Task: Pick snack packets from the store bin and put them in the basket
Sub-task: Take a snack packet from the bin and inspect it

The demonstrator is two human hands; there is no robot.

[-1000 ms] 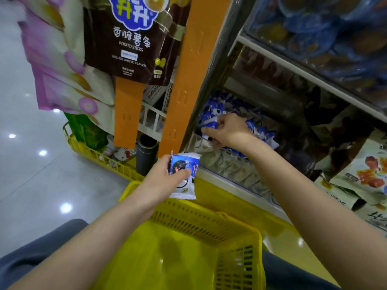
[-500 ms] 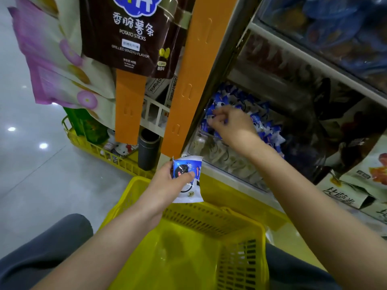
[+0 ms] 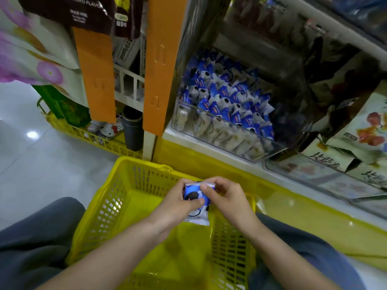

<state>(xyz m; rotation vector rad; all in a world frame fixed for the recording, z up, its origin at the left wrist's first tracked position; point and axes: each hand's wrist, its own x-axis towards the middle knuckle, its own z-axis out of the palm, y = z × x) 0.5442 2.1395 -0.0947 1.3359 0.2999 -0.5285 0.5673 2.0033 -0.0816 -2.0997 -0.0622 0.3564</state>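
Head view looks down on a blue-and-white foil snack packet printed with a dark round cookie, held in the air just over the open mouth of a yellow slatted plastic basket. The left hand grips it from the side, thumb laid across the printed face. The right hand pinches its top edge with curled fingers, so both hands meet on the packet. Whether a second packet sits behind it I cannot tell. The basket stands between the person's knees in grey trousers. Up and to the right, well apart from the hands, a clear plastic store bin on the shelf is heaped with matching packets. An orange cardboard strip hangs just left of it.
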